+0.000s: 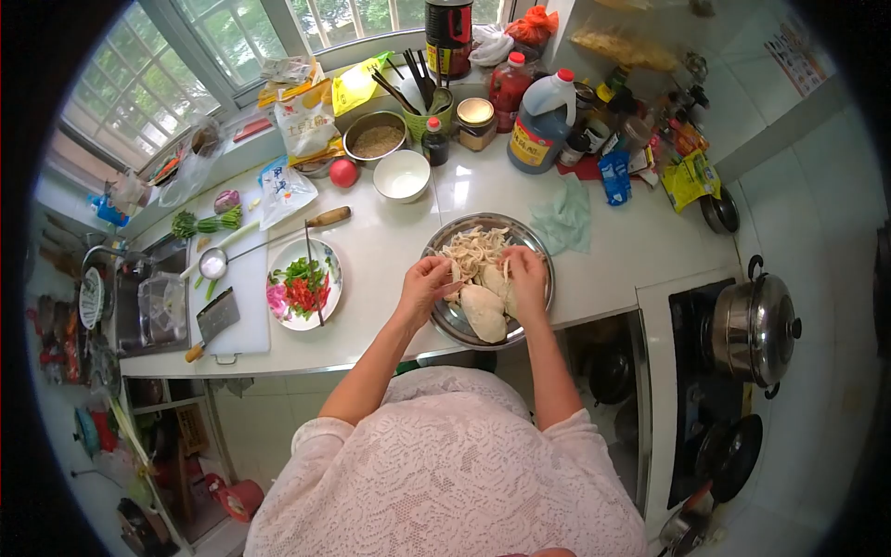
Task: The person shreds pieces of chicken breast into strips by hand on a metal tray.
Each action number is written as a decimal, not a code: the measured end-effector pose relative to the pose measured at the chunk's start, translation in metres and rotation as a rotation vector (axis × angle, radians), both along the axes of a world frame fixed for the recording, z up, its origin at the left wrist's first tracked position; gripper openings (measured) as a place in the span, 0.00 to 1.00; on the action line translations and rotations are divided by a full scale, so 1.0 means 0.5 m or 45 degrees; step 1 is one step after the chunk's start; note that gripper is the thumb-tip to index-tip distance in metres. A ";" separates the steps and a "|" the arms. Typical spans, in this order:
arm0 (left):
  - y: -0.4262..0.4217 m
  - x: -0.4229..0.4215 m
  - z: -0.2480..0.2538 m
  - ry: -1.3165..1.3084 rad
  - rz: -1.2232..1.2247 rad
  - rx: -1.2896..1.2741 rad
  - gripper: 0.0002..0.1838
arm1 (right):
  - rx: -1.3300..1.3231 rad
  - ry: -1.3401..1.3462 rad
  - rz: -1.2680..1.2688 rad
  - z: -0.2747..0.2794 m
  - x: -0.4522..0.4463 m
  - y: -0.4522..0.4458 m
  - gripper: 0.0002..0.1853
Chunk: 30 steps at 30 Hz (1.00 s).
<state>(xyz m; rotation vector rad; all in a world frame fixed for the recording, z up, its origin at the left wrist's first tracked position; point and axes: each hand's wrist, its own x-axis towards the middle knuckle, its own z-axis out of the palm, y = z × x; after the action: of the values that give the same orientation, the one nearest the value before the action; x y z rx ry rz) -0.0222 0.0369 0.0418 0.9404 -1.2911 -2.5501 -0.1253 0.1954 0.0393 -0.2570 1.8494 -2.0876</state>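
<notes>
A round metal tray stands on the counter in front of me. Whole pieces of pale cooked meat lie in its near part, with a heap of shredded meat behind them. Over the tray's left side, my left hand is closed, its fingertips pinching a strip of meat. My right hand is over the right side, fingers also pinched on a thin strip. To the left, a plate holds chopped red and green vegetables, with chopsticks laid across it.
A cleaver and ladle lie on the white cutting board. Behind the tray are a white bowl, a large jug and a green cloth. A pot stands on the stove at right.
</notes>
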 end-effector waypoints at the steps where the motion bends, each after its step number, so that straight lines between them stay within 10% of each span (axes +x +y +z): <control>1: 0.003 -0.002 -0.007 0.024 -0.044 0.019 0.06 | 0.236 0.214 0.029 -0.012 0.000 -0.006 0.03; 5: 0.017 -0.002 0.002 0.075 -0.096 -0.044 0.07 | 0.440 0.892 0.030 -0.031 0.019 -0.039 0.05; 7: 0.017 0.003 0.006 0.059 -0.147 -0.123 0.08 | 0.207 0.263 0.266 -0.002 0.045 -0.046 0.06; 15: 0.021 0.002 0.011 0.117 -0.185 -0.459 0.07 | 0.162 0.110 0.420 0.000 0.051 -0.044 0.03; 23: -0.030 -0.010 -0.049 0.022 0.268 0.241 0.06 | -0.306 -0.164 -0.082 0.023 0.023 -0.029 0.02; 28: -0.018 -0.007 -0.015 -0.025 0.161 0.120 0.07 | 0.059 0.062 -0.027 -0.001 0.006 -0.023 0.04; 30: -0.001 -0.011 -0.001 0.002 0.082 -0.007 0.08 | 0.327 0.635 -0.037 -0.002 0.018 -0.036 0.05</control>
<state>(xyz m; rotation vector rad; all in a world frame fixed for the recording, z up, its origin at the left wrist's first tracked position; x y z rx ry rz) -0.0279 0.0364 0.0411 0.9622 -1.2455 -2.4973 -0.1164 0.1772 0.0384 -0.7419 2.3861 -1.8919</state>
